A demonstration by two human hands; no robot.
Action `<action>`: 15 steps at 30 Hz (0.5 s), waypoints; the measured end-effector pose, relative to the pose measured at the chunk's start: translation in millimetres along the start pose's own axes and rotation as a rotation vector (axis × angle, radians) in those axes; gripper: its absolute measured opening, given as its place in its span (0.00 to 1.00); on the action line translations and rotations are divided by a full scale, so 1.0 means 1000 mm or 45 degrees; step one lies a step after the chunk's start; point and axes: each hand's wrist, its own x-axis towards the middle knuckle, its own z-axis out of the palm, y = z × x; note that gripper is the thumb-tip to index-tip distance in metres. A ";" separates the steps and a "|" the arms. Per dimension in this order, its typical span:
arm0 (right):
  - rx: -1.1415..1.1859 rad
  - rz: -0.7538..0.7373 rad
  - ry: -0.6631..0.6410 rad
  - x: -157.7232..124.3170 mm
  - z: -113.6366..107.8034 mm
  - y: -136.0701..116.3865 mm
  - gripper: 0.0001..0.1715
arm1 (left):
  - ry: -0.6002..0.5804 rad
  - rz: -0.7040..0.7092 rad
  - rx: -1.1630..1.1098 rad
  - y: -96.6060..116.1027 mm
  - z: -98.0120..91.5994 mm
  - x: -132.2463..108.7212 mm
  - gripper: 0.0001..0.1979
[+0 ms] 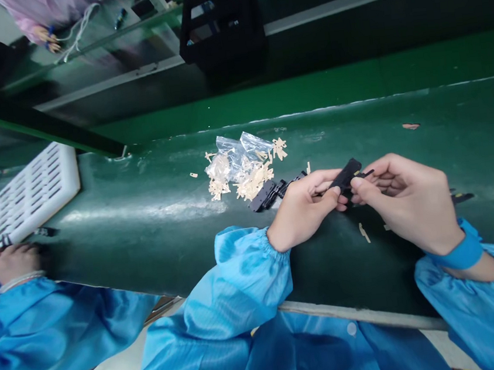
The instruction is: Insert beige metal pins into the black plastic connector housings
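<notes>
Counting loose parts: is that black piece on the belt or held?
Held: the black piece is pinched between left hand and right hand, above the belt.

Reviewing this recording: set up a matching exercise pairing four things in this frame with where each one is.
Things:
1. black plastic part
2. clear plastic bags
3. white perforated tray
4. co-worker's hand

Places:
A. among beige scraps
B. at the near left edge of the green work surface
C. between the left hand and right hand
D. at the surface's far left

Pairs: 1-C, 2-A, 3-D, 4-B
</notes>
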 end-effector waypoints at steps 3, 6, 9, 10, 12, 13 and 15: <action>0.074 0.021 -0.011 0.001 -0.001 0.002 0.07 | -0.022 -0.012 -0.018 0.001 -0.001 0.000 0.17; 0.082 0.012 -0.002 0.001 -0.003 0.001 0.06 | -0.036 -0.017 -0.030 0.002 -0.002 0.000 0.17; 0.001 -0.033 -0.010 0.000 -0.004 -0.002 0.06 | -0.020 -0.017 -0.020 0.001 -0.001 0.000 0.16; -0.026 -0.051 -0.013 0.000 -0.004 -0.003 0.06 | -0.014 -0.016 -0.013 0.001 -0.001 0.000 0.16; -0.060 -0.075 -0.010 0.001 -0.004 -0.006 0.06 | -0.010 -0.016 0.003 0.002 0.000 -0.001 0.17; -0.070 -0.079 -0.009 0.001 -0.004 -0.007 0.07 | -0.008 -0.016 0.010 0.002 0.000 -0.001 0.17; -0.080 -0.082 -0.006 0.001 -0.003 -0.008 0.07 | -0.002 -0.021 0.017 0.002 0.000 -0.001 0.18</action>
